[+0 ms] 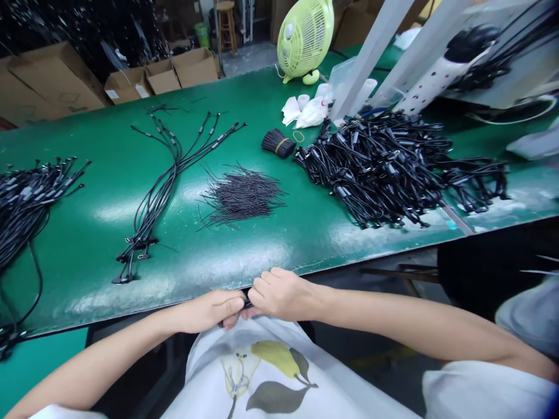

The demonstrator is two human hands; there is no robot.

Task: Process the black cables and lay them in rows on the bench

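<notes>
A short black wire piece [247, 303] is being pinched between the left hand [210, 311] and the right hand [279, 294], at the near edge of a green-topped workbench [82, 250], at lower centre of the frame. Its long axis is being held roughly sideways, though most of it is being hidden by the fingers [266, 285], so the way its end points cannot be told. The fingers of both hands are being clenched around it. Beyond the hands, thin loose black wires [242, 195] are lying fanned out at centre, with a banded wire bundle [278, 143] above them, long black cables [170, 169] to the left, and a large cable heap [384, 169] at right.
</notes>
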